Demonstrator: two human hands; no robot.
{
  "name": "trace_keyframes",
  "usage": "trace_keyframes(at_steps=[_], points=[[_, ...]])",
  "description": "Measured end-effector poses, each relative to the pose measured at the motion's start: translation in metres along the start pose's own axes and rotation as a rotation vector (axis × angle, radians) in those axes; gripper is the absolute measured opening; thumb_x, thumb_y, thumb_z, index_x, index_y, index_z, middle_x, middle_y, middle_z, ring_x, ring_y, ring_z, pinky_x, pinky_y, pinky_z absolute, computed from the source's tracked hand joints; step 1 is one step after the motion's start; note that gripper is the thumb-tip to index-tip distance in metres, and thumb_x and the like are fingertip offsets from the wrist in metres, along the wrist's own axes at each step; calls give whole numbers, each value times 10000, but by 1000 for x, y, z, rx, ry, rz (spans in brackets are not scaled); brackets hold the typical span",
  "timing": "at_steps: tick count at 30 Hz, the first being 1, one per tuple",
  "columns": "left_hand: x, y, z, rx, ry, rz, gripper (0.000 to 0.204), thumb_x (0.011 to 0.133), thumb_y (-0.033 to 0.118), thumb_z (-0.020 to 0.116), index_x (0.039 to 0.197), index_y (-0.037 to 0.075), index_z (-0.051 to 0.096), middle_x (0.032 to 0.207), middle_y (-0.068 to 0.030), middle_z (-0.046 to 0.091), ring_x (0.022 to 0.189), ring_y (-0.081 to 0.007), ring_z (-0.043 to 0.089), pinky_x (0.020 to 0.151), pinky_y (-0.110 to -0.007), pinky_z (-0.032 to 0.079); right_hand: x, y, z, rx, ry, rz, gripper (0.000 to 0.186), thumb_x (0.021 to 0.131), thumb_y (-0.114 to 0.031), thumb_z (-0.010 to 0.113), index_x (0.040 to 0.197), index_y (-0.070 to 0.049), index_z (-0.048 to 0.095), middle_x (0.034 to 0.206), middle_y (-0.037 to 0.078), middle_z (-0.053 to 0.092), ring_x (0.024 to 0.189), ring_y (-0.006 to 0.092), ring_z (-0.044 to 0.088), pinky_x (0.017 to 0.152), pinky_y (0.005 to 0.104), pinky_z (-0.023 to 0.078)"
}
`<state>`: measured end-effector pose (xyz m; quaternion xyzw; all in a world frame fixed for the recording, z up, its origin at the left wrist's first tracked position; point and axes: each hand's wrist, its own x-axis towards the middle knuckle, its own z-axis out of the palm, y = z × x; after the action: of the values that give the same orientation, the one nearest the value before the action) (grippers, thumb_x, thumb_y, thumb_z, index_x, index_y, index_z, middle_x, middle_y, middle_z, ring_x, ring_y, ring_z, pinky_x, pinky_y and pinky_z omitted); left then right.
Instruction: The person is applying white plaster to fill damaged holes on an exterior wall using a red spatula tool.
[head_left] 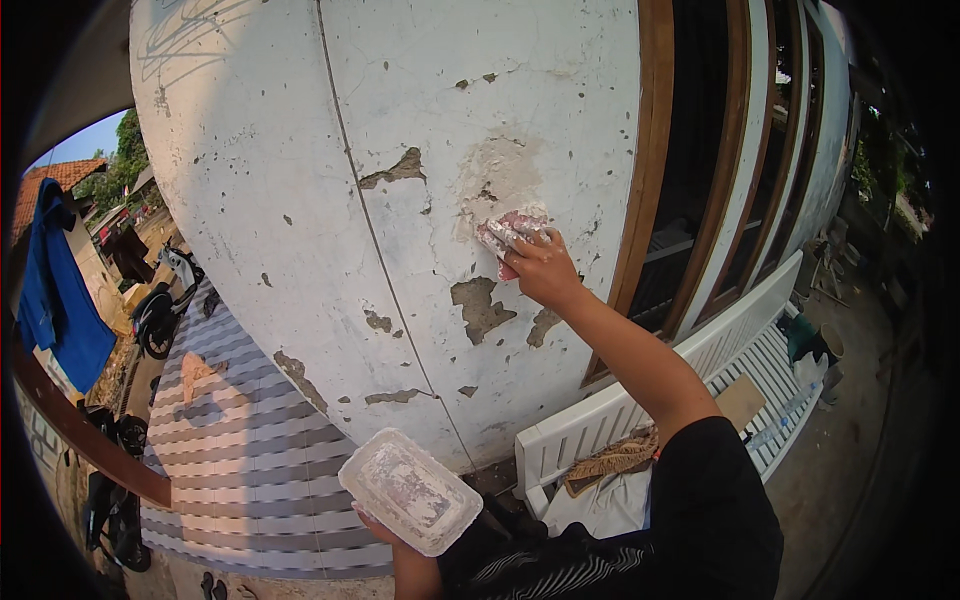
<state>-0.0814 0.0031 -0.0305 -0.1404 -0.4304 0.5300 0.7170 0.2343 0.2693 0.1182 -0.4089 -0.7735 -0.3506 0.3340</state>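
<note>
My right hand (538, 262), smeared with white paste, is closed on a flat reddish scraper (508, 268) pressed to the wall (560, 110). Most of the scraper is hidden by my fingers and the paste. Just above it is a beige smear of filler (500, 165) with a small dark gap. Below lies a grey-brown patch of peeled paint (482, 310). At the lower middle, a shallow rectangular plastic tub (410, 490), coated inside with whitish paste, is tilted towards me. My left hand (378, 528) grips it from underneath, its fingers mostly hidden.
Brown-framed windows (690, 180) stand right of the patch. A white slatted bench (760, 390) against the wall bears a brown woven item, cloth and cardboard. Patterned tiles (250, 470) cover the floor at left. A blue cloth (65, 290) hangs at far left, near parked motorbikes.
</note>
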Motion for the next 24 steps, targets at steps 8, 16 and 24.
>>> trace_keyframes(at_steps=[8, 16, 24], points=[[-10, 24, -8, 1264, 202, 149, 855, 860, 701, 498, 1517, 192, 298, 1512, -189, 355, 1330, -481, 391, 978, -747, 368, -5, -10, -39, 89, -25, 119, 233, 797, -84, 627, 1010, -114, 717, 1073, 54, 656, 1081, 297, 597, 914, 494, 434], [-14, 27, -20, 1237, 232, 175, 874, 861, 714, 478, 1524, 179, 278, 1531, -186, 323, 1344, -461, 383, 1023, -700, 366, 56, -35, -9, 93, 182, 226, 348, 740, -5, 640, 1077, -81, 687, 1052, 141, 617, 1128, 347, 565, 928, 505, 428], [-10, 32, -29, 1388, 243, 179, 876, 863, 727, 452, 1530, 190, 266, 1550, -181, 291, 1375, -461, 335, 1060, -681, 335, 25, -68, 27, 181, 248, 321, 273, 768, -89, 671, 1038, -71, 701, 1053, 139, 624, 1111, 361, 576, 938, 505, 427]])
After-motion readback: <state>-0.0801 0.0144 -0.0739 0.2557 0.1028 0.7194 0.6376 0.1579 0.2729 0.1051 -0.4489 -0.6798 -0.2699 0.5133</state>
